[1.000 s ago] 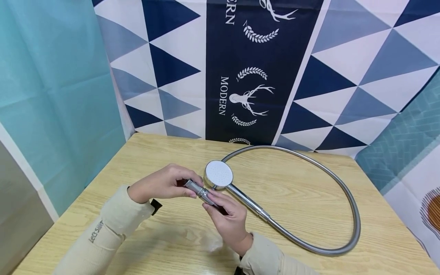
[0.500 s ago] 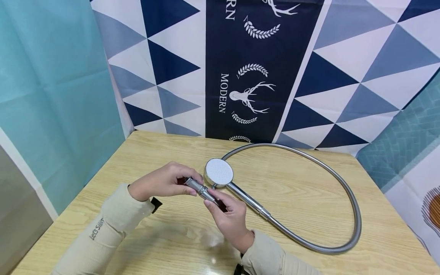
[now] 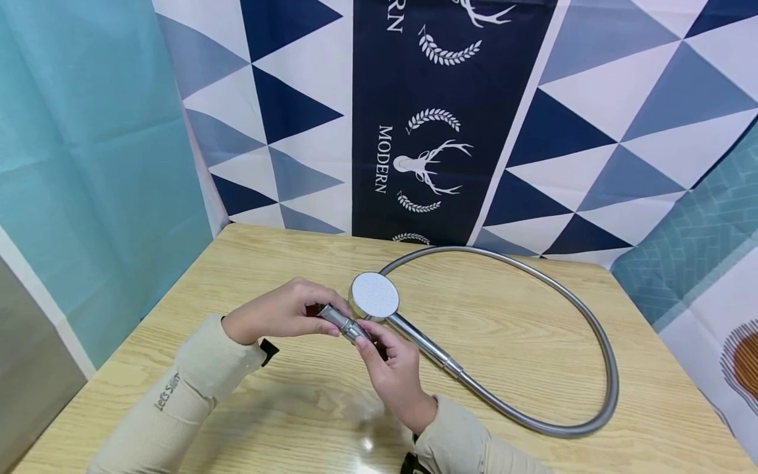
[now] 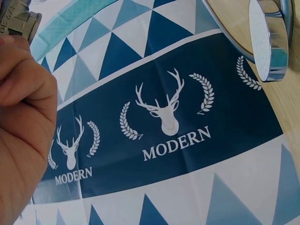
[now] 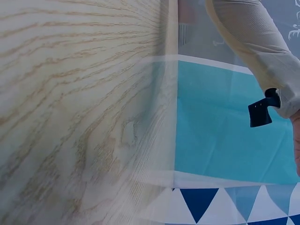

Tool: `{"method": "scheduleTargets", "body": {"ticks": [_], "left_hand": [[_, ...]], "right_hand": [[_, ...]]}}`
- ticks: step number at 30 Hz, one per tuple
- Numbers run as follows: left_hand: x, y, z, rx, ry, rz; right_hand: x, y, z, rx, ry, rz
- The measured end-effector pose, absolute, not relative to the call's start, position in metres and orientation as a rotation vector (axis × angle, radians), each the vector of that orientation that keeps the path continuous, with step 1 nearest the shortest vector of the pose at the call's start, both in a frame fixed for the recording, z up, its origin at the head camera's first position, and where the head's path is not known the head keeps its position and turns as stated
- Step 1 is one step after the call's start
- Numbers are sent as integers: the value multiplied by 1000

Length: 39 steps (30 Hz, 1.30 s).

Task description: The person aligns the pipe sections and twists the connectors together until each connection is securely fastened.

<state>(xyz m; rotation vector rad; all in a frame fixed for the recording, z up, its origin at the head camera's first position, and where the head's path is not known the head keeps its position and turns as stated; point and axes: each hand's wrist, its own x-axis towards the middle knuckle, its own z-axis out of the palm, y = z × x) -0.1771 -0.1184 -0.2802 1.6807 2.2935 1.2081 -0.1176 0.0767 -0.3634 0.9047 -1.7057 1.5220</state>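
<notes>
Above the tabletop, both hands hold a short grey metal pipe fitting (image 3: pixel 343 322). My left hand (image 3: pixel 283 311) pinches its upper left end between thumb and fingers. My right hand (image 3: pixel 395 372) grips the lower right end, its thumb lying on the ridged metal. The palms hide both ends; something dark shows beneath the fingers. In the left wrist view, part of the metal (image 4: pixel 21 22) with raised markings shows above the curled left fingers. Just behind the hands lies a chrome shower head (image 3: pixel 375 295) with a white face, its handle pointing toward the lower right.
A silver shower hose (image 3: pixel 606 342) runs from the handle in a wide loop over the right half of the wooden table (image 3: pixel 284 408). A patterned cloth (image 3: pixel 414 131) hangs at the back. Teal cloth (image 3: pixel 101 164) hangs on the left.
The right thumb and fingers have shifted up along the fitting and changed their grip. My left hand stays almost in place. The shower head and hose lie as before.
</notes>
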Motion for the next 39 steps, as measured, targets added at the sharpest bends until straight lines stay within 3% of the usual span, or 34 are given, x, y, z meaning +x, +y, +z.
{"method": "scheduleTargets", "body": {"ticks": [9, 23, 39], "left_hand": [[-175, -122, -281, 1721, 2280, 1226], [-173, -126, -280, 1712, 2275, 1205], [-171, -128, -287, 1711, 2297, 1230]], "right_hand": [[-124, 66, -371, 924, -1484, 1321], [-122, 71, -368, 1077, -1425, 1478], [-118, 69, -369, 969, -1652, 1437]]}}
